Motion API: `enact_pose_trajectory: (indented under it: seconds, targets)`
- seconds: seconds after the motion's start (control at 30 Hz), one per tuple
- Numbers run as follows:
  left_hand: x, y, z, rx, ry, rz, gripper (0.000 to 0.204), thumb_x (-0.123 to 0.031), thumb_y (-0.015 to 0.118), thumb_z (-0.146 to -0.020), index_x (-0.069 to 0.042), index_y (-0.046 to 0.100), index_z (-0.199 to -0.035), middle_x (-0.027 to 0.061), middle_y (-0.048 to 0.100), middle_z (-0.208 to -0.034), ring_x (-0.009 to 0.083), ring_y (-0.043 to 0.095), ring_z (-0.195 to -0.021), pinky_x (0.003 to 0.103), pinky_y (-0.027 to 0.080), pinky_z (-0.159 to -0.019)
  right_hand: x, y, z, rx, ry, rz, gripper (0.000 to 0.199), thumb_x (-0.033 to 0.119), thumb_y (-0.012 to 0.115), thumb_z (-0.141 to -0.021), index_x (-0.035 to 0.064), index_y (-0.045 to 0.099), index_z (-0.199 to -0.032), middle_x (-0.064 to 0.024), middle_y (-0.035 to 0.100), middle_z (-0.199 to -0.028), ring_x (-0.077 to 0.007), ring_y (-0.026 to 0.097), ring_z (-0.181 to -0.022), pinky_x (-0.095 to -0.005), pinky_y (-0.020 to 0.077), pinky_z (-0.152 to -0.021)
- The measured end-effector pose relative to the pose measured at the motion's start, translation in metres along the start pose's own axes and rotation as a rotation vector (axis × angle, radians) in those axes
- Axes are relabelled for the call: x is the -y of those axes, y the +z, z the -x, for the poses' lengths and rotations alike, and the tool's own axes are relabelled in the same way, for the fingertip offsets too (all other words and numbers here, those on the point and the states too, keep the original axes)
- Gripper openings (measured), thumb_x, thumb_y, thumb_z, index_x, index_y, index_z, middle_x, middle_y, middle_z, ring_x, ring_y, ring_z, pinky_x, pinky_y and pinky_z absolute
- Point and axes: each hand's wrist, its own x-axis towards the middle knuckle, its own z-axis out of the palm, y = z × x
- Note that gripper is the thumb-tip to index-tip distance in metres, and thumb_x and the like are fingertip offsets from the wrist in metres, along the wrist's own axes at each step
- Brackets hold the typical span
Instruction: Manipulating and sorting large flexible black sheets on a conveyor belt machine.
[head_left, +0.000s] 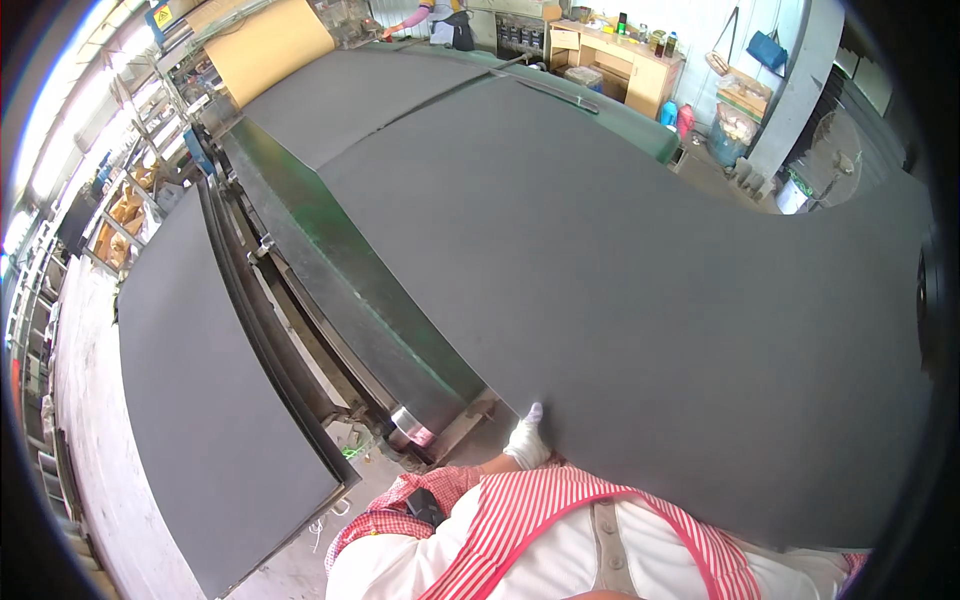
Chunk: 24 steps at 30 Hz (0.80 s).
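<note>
A large dark grey sheet lies in front of me, covering most of a green machine table. My left hand, in a white glove, rests on the sheet's near left corner with a finger stretched onto the edge. My right hand is hidden; it does not show anywhere in the head view. A second dark grey sheet lies farther back on the same table.
A stack of dark sheets sits low at my left, beside the machine's rails. Another person works at the far end. A wooden desk, shelves and bins line the room's edges.
</note>
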Motion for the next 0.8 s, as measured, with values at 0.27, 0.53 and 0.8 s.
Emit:
enact_pose_trajectory:
  seconds: [0.27, 0.53, 0.8]
  targets:
    - [-0.015, 0.044, -0.031, -0.064, 0.075, -0.058, 0.046, -0.037, 0.050, -0.082, -0.009, 0.043, -0.118, 0.0092, 0.046, -0.120, 0.0279, 0.040, -0.112, 0.047, 0.028, -0.096, 0.011, 0.001, -0.025, -0.017, -0.037, 0.035, 0.034, 0.019, 0.049, -0.081, 0.0021, 0.048, -0.111, -0.0123, 0.058, -0.093, -0.0198, 0.058, -0.079, -0.0293, 0.0473, -0.072]
    - [-0.077, 0.046, -0.128, -0.385, 0.292, -0.238, 0.045, -0.040, 0.054, -0.079, -0.010, 0.049, -0.112, 0.0047, 0.053, -0.113, 0.0265, 0.046, -0.107, 0.050, 0.020, -0.098, 0.018, 0.015, -0.072, 0.036, -0.078, 0.041, 0.034, 0.019, 0.047, -0.082, 0.0023, 0.048, -0.112, -0.0122, 0.058, -0.093, -0.0194, 0.058, -0.078, -0.0290, 0.0474, -0.072]
    - [-0.122, 0.034, -0.178, -0.279, 0.301, -0.307, 0.048, -0.041, 0.048, -0.083, -0.006, 0.046, -0.116, 0.0072, 0.048, -0.120, 0.0264, 0.044, -0.110, 0.041, 0.029, -0.096, 0.019, 0.022, -0.106, 0.041, -0.102, 0.045, 0.034, 0.019, 0.045, -0.083, 0.0024, 0.047, -0.113, -0.0122, 0.058, -0.093, -0.0191, 0.057, -0.077, -0.0288, 0.0474, -0.072]
